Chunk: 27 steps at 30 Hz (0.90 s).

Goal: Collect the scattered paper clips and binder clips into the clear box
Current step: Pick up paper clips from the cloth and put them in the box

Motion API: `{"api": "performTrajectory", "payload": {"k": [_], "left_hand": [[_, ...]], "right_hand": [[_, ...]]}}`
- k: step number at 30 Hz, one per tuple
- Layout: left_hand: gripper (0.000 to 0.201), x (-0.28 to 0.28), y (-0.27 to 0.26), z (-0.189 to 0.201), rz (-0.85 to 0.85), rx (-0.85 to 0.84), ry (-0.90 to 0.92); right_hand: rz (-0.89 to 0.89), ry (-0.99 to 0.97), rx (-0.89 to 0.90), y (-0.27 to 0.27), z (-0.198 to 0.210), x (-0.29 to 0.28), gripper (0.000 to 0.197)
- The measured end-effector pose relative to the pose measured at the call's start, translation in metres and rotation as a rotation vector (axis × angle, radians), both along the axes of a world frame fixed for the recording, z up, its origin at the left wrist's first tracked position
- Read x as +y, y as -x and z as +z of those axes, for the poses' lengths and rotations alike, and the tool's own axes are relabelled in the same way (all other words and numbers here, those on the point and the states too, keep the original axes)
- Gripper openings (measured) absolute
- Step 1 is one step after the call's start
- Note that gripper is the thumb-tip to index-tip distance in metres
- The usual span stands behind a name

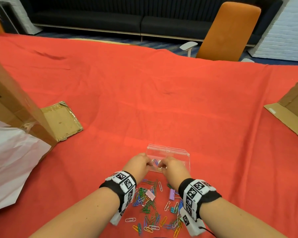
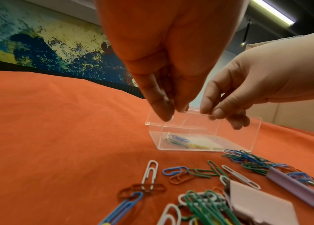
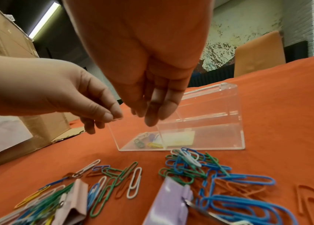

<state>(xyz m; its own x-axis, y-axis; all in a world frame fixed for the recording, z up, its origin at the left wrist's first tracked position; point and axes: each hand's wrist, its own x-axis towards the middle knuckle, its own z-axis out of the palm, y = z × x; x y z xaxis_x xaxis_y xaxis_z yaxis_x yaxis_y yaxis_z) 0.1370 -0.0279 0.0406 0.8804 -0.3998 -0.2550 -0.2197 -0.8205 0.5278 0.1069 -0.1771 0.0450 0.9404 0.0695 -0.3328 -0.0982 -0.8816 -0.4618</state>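
The clear box stands open on the red cloth, with a few paper clips lying in its left half. My left hand hovers over the box's left rim, fingers pointing down and tips drawn near the thumb. My right hand hangs beside it over the box's middle, fingers also pointing down. Nothing shows between the fingers of either hand. Several coloured paper clips lie scattered in front of the box, among them a pink binder clip and a purple binder clip.
A tall cardboard box with a flap and white paper stands at the left. Another cardboard box sits at the right edge. An orange chair stands beyond the table. A small teal binder clip lies among the clips.
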Motion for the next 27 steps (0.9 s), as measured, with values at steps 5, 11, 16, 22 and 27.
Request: {"api": "performTrajectory", "payload": {"k": [5, 11, 16, 22, 27], "left_hand": [[0.023, 0.007, 0.013, 0.001, 0.004, -0.076, 0.037], [0.017, 0.038, 0.035, -0.023, 0.062, 0.029, -0.057], [0.037, 0.051, 0.049, -0.043, 0.037, 0.111, -0.069], [0.014, 0.052, 0.054, -0.048, 0.104, 0.147, -0.045], [0.034, 0.052, 0.049, -0.035, 0.114, 0.145, 0.040]], "right_hand": [[-0.012, -0.102, -0.119, 0.012, 0.004, -0.008, 0.022], [0.074, 0.101, 0.015, 0.046, -0.016, -0.030, 0.029], [0.178, 0.219, 0.026, 0.055, -0.041, -0.038, 0.049], [0.053, 0.136, 0.092, 0.057, -0.033, -0.035, 0.031], [-0.046, 0.000, 0.050, 0.055, -0.013, -0.035, 0.019]]}}
